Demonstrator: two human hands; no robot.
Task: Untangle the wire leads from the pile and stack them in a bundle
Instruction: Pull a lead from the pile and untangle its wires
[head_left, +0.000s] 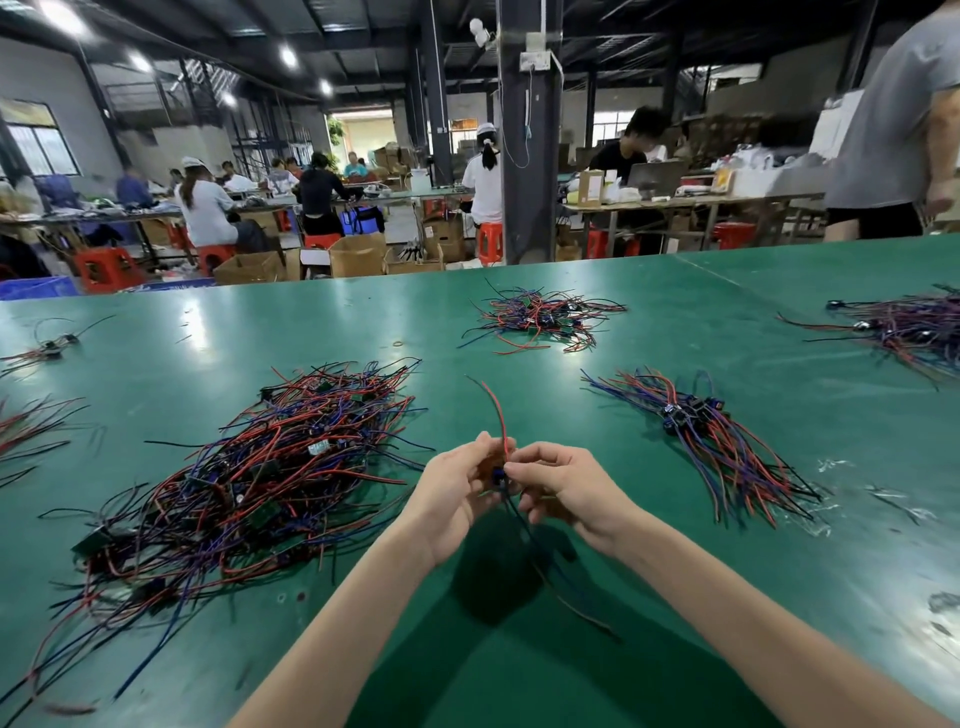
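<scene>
One red-and-black wire lead (500, 415) is held up; a tangled pile (249, 478) is spread left of it, an aligned bundle (711, 436) right.

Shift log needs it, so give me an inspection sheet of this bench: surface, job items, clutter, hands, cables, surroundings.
Surface: green table, glossy.
Job's things: tangled pile at left; sorted bundle at right; one wire lead held above the table.
Clutter: small ring lying loose; far heap and right-edge heap of wires.
Hands: left hand and right hand both pinch the wire lead.
Cables: cord hanging down the pillar.
Surroundings: seated workers, red stools, cardboard boxes, standing person at right.
</scene>
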